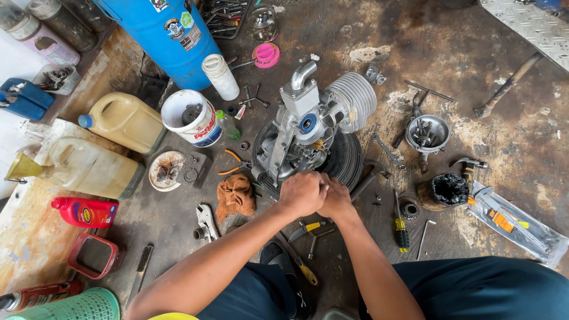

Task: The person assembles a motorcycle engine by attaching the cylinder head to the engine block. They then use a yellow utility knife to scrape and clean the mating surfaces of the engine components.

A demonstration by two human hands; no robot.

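you're down on a stained, oily concrete floor crowded with tools and cans. your left hand and right hand are both balled into fists and pressed together at the near edge of the small engine; they seem clenched around something at its lower end, but what sits inside the fists is hidden, so i cannot tell what you hold. the engine lies on a black tyre at the middle of the floor, its finned cylinder pointing to 1 o'clock and still attached. the case looks partly stripped: loose parts sit in a metal bowl at 3 o'clock and on a plate at 9 o'clock, so a good deal seems off already, with the main body yet to come apart. a brown rag lies just beside your left fist at 9 o'clock, a yellow-handled screwdriver at 4 o'clock, and a white bucket at 10 o'clock.
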